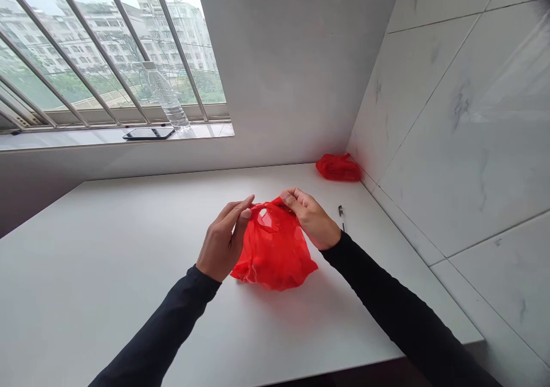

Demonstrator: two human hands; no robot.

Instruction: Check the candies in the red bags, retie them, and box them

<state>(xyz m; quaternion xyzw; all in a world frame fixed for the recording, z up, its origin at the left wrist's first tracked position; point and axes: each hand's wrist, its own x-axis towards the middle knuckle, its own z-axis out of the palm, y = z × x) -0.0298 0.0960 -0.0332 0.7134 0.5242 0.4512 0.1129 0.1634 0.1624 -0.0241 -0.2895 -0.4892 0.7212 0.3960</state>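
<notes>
A thin red plastic bag (277,255) stands on the white table in front of me, its top gathered and pulled up between both hands. My left hand (226,235) pinches the bag's top edge on the left, thumb against fingers. On the other side, my right hand (311,215) grips the upper right corner between thumb and bent fingers. A small gap shows in the stretched plastic between the two hands. The lower part of the bag bulges, but its contents cannot be made out.
Another red plastic bag (338,168) lies crumpled in the table's far right corner. A pen (341,216) rests right of my right hand. On the windowsill are a phone (149,134) and a clear water bottle (168,100). A tiled wall (464,146) bounds the white table (129,249) on the right.
</notes>
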